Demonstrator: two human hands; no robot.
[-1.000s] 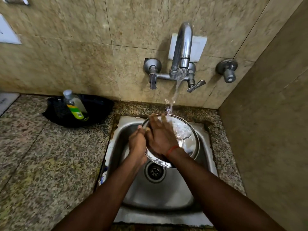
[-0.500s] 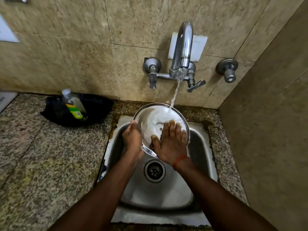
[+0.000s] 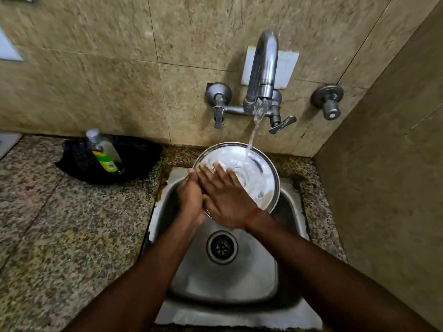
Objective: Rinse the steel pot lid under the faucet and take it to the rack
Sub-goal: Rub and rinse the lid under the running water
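The round steel pot lid [image 3: 257, 178] is tilted toward me above the back of the sink [image 3: 294, 207]. Water from the wall faucet [image 3: 263, 68] lands on its upper right rim and runs over its inner face. My left hand [image 3: 190, 200] grips the lid's left edge. My right hand [image 3: 223, 195] lies flat on the lid's face, fingers spread and pointing up-left, an orange band on its wrist. The lid's lower left part is hidden behind both hands. No rack is in view.
A clear soap bottle [image 3: 104, 152] with a green label leans in a black pan [image 3: 141, 159] on the granite counter [image 3: 60, 224] left of the sink. The drain [image 3: 221, 246] sits below my hands. Tiled walls close in behind and on the right.
My right hand slid up and left across the lid's face, from the lower middle to the left side beside my left hand. The lid stayed tilted under the stream.
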